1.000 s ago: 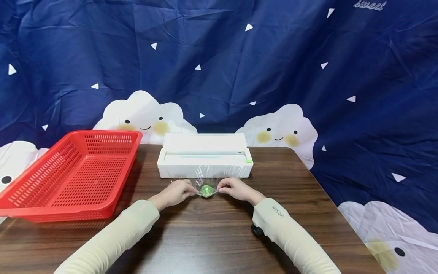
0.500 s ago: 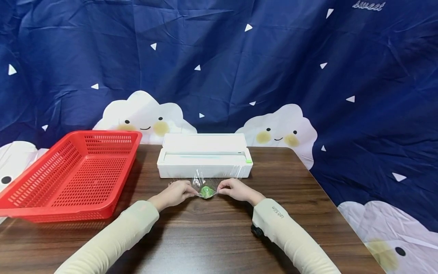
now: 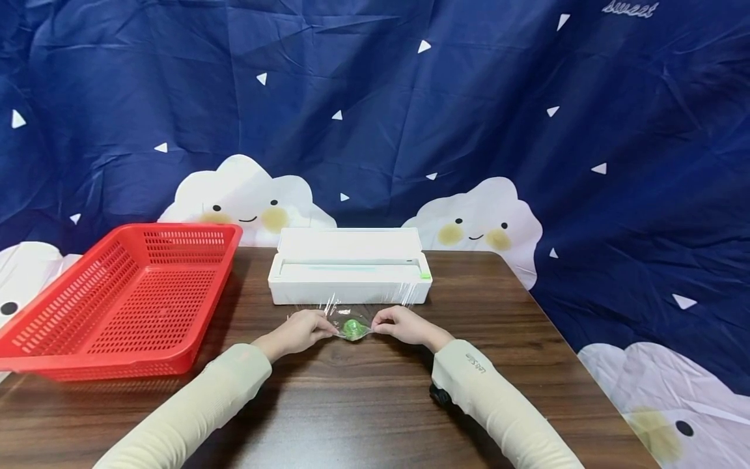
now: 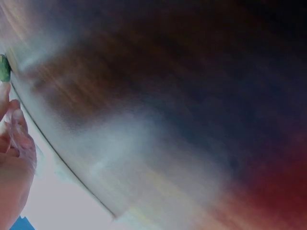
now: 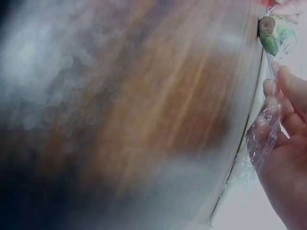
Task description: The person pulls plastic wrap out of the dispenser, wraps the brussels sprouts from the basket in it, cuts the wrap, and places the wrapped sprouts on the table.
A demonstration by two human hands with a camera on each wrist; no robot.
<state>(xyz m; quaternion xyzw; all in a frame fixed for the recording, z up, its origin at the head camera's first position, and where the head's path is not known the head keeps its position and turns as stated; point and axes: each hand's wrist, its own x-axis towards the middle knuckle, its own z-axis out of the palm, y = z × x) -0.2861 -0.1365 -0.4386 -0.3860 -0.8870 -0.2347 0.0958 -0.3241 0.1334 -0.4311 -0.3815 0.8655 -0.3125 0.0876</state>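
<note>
A Brussels sprout, green with a brown cut stem end, lies in clear cling film between my two hands. My left hand pinches the film just left of the sprout, thumb and fingertips together. On the other side my right hand pinches it the same way. In the right wrist view, crumpled film drapes over the curled fingers, and the sprout shows its stem end. The film stretches back toward a white cling film dispenser, whose lid stands raised. Only a sliver of the sprout shows in the left wrist view.
A red slotted plastic basket stands on the left of the dark wooden table. The dispenser has a small green piece at its right end. Behind the table hangs a blue curtain with clouds.
The sprout has turned slightly within the film and sits a touch nearer to me. Shiny creases in the film have shifted. Both hands stay nearly still.
</note>
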